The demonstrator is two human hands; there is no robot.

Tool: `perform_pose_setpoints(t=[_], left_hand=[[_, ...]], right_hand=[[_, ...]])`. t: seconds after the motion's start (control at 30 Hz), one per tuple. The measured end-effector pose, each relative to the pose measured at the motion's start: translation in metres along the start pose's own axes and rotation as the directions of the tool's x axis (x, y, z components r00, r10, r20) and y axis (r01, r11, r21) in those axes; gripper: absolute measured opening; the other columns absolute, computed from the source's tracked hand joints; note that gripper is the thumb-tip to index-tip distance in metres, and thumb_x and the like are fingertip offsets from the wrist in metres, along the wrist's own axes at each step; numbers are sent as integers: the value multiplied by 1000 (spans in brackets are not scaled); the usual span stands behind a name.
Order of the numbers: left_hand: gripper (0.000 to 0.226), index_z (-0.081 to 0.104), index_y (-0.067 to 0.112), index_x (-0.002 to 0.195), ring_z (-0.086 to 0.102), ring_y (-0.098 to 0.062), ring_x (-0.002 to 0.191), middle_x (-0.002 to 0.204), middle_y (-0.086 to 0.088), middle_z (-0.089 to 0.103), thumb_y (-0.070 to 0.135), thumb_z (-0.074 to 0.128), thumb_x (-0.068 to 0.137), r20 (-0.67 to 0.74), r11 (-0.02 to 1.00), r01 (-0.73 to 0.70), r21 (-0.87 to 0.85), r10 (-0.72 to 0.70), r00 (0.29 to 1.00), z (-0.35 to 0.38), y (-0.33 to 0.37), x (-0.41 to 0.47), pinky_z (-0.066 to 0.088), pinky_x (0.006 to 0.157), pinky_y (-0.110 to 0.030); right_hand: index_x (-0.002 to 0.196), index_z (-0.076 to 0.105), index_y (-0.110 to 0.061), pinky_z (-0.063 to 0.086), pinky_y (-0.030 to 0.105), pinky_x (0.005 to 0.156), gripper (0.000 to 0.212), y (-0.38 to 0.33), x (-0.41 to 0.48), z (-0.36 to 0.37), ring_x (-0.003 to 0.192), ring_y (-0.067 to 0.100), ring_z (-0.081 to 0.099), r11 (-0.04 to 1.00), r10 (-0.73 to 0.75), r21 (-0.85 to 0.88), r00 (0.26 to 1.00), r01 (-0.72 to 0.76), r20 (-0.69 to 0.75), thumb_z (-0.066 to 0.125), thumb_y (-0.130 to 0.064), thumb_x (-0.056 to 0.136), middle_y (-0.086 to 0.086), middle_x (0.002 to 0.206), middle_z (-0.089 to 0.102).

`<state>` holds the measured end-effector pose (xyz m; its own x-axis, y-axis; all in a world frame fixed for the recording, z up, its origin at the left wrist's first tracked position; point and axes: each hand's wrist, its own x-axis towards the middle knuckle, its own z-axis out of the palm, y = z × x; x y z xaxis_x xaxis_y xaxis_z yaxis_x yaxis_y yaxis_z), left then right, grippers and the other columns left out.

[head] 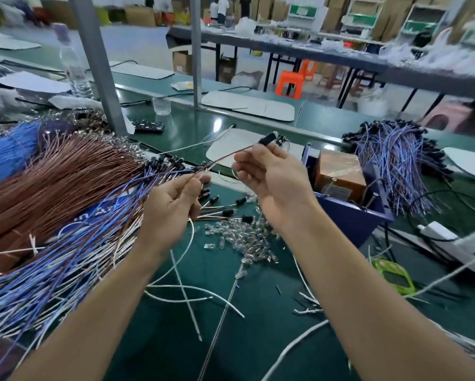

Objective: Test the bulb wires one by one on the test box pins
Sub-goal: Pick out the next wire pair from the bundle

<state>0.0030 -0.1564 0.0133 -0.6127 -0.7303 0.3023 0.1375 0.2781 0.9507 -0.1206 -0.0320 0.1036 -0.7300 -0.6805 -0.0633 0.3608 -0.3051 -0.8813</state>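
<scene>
My left hand (173, 207) pinches a bundle of blue, white and brown bulb wires (93, 229) that fan out to the left over the green bench. My right hand (269, 177) pinches one brown wire near its black bulb holder (269, 138) and holds it raised in the air, left of the test box. The blue test box (351, 213), open at the top with an orange-brown block inside, stands just right of my right hand. Its pins are hidden from here.
A heap of small clear bulbs (244, 240) lies between my forearms, with loose white wires (186, 295) nearer me. A second pile of blue wires with black holders (395, 160) lies right of the box. A grey post (98, 64) and a water bottle (74, 70) stand behind.
</scene>
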Motion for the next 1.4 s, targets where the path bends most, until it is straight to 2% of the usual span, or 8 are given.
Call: perform_pose_setpoints(t=[0.3,0.47,0.57,0.87,1.03,1.13,1.23,1.4], left_hand=[[20,81,17,98,47,-8,53,57,-2,59,31,73,87,340,987,-160,-7,153,928,-5,69,25,39,52,-14],[23,82,36,96,46,-23,60,62,-2,65,49,69,82,441,982,-146,118,80,894,11,79,37,35,56,-33],[22,81,45,94,43,-3,47,62,4,69,53,69,77,490,926,-240,291,71,869,27,76,42,35,45,-18],[17,82,42,89,49,-5,47,66,-6,65,26,78,90,577,873,-328,361,68,814,77,51,32,36,49,-14],[13,81,38,97,67,4,79,85,27,74,37,71,89,634,733,-542,411,197,748,122,48,-12,51,72,-15],[23,81,32,101,68,-3,79,87,18,77,40,62,91,663,716,-593,369,245,708,145,41,-35,55,77,-26],[22,81,28,102,68,-4,79,89,15,77,37,62,93,653,741,-588,325,274,706,167,30,-53,57,77,-31],[15,81,22,93,67,-4,73,83,13,75,30,68,90,595,744,-590,314,330,733,191,13,-67,55,69,-29]], right_hand=[[94,66,-3,59,26,65,12,-18,-28,-49,74,23,74,995,-63,74,997,66,-46,56,-4,101,14,83,76],[93,66,-4,59,26,62,9,-25,-51,-85,71,24,74,997,-71,-27,988,68,-134,59,0,97,17,84,76],[84,69,-9,59,26,58,13,-24,-69,-112,66,24,71,994,-70,-94,983,54,-167,62,1,90,18,82,75],[82,68,-4,55,23,49,10,-24,-110,-198,59,23,69,985,-41,-166,890,-40,-455,63,2,89,21,76,73],[88,68,-7,56,22,54,16,-26,-128,-242,62,19,66,927,-134,-357,786,-117,-604,65,9,88,18,82,74],[93,70,-16,59,26,68,20,-32,-140,-258,81,20,70,786,-383,-601,652,-142,-655,68,3,90,8,91,76],[97,68,-26,45,29,67,18,-42,-151,-254,71,8,60,357,-682,-874,547,-331,-485,75,-13,86,-4,93,69],[112,68,-39,42,7,75,39,-19,-138,-198,74,-7,54,97,-586,-995,808,-13,-67,71,-10,85,-20,105,61]])
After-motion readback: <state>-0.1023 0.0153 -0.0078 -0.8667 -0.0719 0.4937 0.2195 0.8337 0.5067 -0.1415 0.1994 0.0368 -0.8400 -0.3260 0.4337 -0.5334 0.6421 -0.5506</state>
